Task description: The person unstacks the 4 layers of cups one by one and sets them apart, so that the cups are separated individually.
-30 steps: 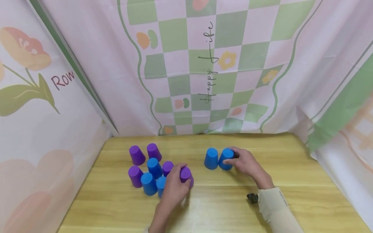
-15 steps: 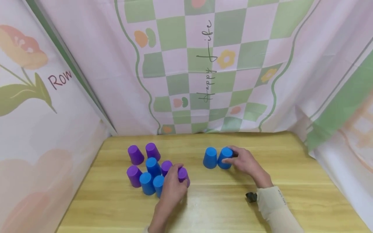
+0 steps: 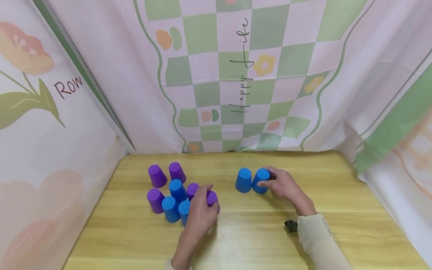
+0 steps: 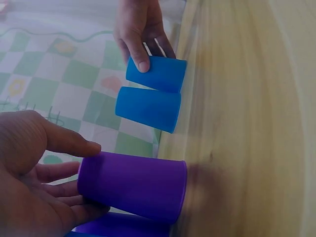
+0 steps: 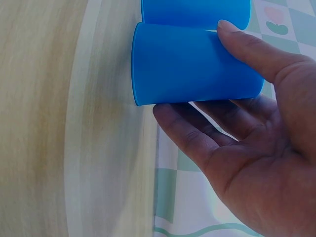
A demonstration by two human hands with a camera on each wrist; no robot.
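My left hand [image 3: 201, 212] holds an upside-down purple cup [image 4: 133, 185] near its closed end, thumb on one side and fingers on the other. Close to it, partly hidden by the hand, stands another purple cup [image 3: 192, 190]. On the right, my right hand [image 3: 285, 185] has its thumb and fingers about an upside-down blue cup [image 5: 192, 64]. Beside that cup stands a second blue cup [image 3: 243, 180], the two touching or nearly so. Both held cups appear to stand on the wooden table [image 3: 249, 240].
Left of my left hand, several inverted cups stand grouped: a purple cup [image 3: 156, 201], a blue cup [image 3: 170, 209] and others. A small black object [image 3: 291, 225] shows by my right sleeve. Behind the table hangs a checked cloth [image 3: 233, 86].
My left hand has shifted the purple cup slightly left, closer to the neighbouring purple cup. My right hand stays at the blue cup. The head view has moved a little.
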